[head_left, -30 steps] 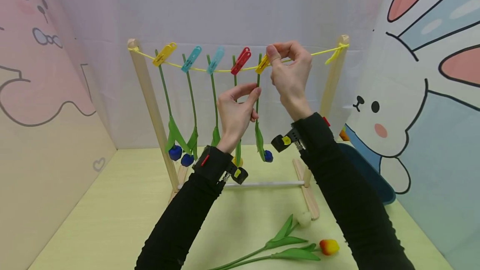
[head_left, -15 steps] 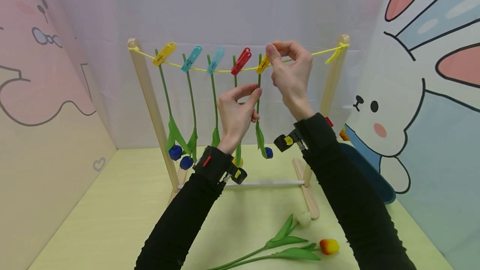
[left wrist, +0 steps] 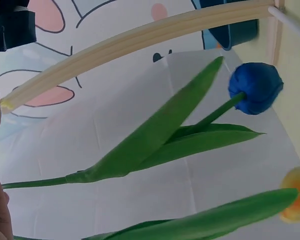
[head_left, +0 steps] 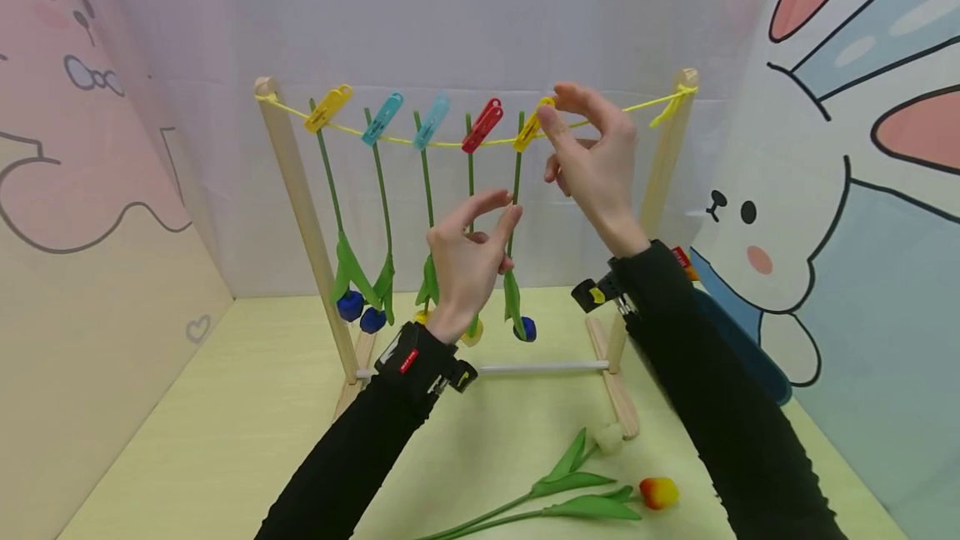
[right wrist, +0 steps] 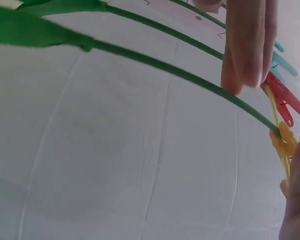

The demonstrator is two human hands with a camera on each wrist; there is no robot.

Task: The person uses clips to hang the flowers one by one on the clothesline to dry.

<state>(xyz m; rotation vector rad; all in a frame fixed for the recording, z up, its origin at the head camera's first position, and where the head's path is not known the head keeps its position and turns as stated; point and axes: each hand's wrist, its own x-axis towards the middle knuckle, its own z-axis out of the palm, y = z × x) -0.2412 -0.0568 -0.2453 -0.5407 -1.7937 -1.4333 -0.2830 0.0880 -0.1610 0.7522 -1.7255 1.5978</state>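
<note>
A yellow clothespin (head_left: 531, 130) sits on the yellow line, holding the stem of an upside-down blue tulip (head_left: 527, 329). My right hand (head_left: 600, 161) is at the clothespin's upper end, thumb and index finger spread apart, more of the clothespin showing. Below it, my left hand (head_left: 468, 261) is beside the tulip's stem (head_left: 517, 177), thumb and index fingertips slightly apart. In the left wrist view the blue tulip (left wrist: 256, 88) hangs with its green leaves. The right wrist view shows straight fingers (right wrist: 247, 50) beside the stem; whether they touch it is hard to tell.
Further left along the line hang several tulips under a red clothespin (head_left: 482, 125), blue clothespins (head_left: 383, 118) and another yellow one. Wooden posts (head_left: 300, 215) carry the line. A white tulip (head_left: 608, 437) and a red-yellow tulip (head_left: 658, 493) lie in front. A dark blue bin (head_left: 742, 348) stands right.
Both hands have loosened: the right thumb and index finger have parted at the yellow clothespin and drawn right, while the left hand has lowered along the stem. The blue tulip hangs lower.
</note>
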